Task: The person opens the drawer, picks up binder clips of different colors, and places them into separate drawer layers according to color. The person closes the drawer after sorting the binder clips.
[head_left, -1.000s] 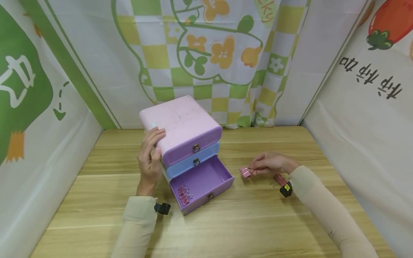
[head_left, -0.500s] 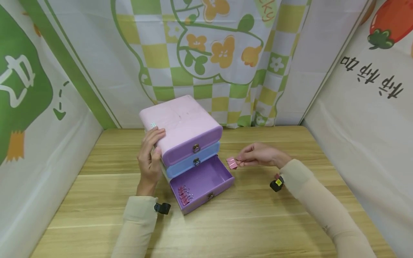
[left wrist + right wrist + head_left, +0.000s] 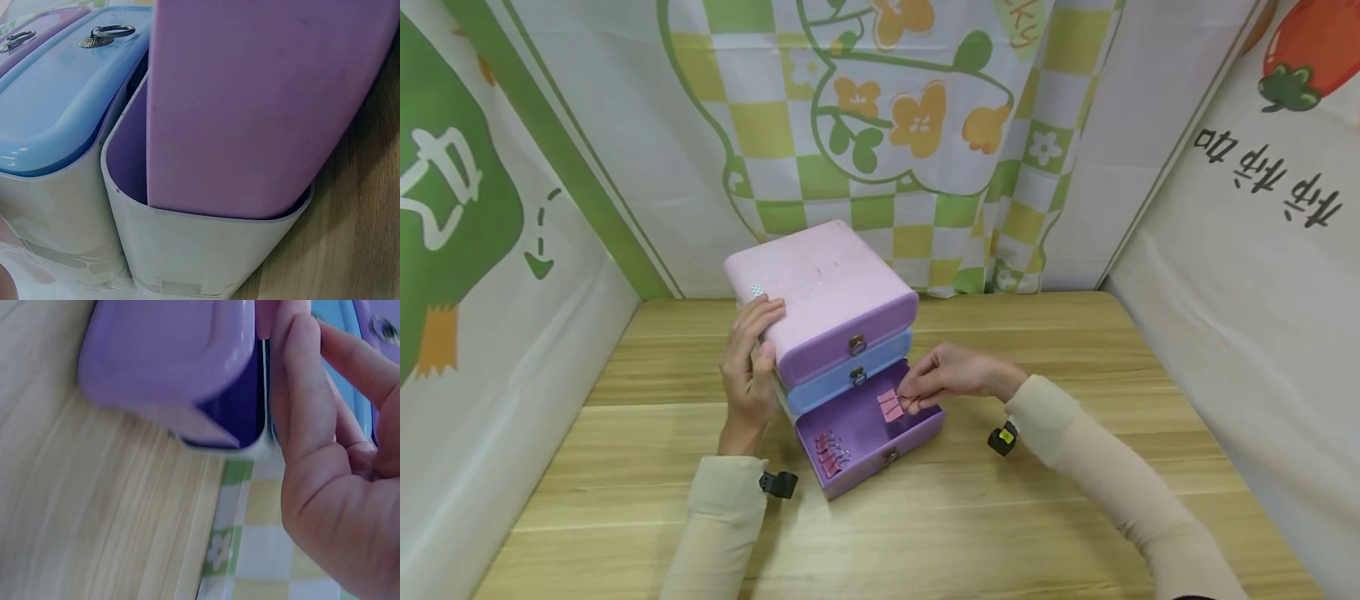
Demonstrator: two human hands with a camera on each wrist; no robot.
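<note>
My right hand (image 3: pixel 951 375) pinches a pink binder clip (image 3: pixel 890 407) by its wire handle, holding it over the right part of the pulled-out purple drawer (image 3: pixel 861 481). In the right wrist view, the thumb and fingers (image 3: pixel 306 381) are beside the drawer, and only a pink edge of the clip (image 3: pixel 266 317) shows. Several pink binder clips (image 3: pixel 830 454) stand in a row at the drawer's left end. My left hand (image 3: pixel 748 375) rests against the left side of the pink-topped drawer box (image 3: pixel 827 287), fingertips on its top edge.
Above the open drawer are a closed blue drawer (image 3: pixel 883 357) and a closed purple drawer (image 3: pixel 887 323), each with a ring pull. The box stands on a wooden table (image 3: pixel 985 533). A checked curtain (image 3: pixel 910 200) hangs behind, with printed cloth (image 3: pixel 1247 275) at the right.
My right hand has carried the clip leftward from the table to over the drawer. Another pink clip on the table is now hidden by the right sleeve. The left hand stays put.
</note>
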